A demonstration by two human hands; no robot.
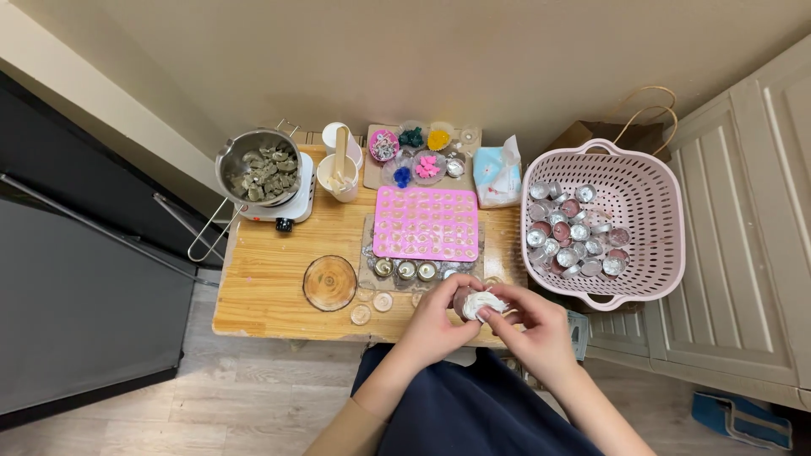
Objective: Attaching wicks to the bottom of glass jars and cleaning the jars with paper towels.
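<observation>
Left hand (439, 317): we see fingers curled around a small cup (467, 301).
Right hand (528, 325): fingers pinch white wicks (483, 302).
Surface (262, 287): pink mold (427, 223) nearby.

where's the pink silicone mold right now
In the head view, the pink silicone mold lies flat at the middle of the wooden table, left of the pink basket, above a row of small tins.

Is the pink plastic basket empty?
No, the pink plastic basket holds a heap of small round silver metal cups, some with pink filling inside.
</observation>
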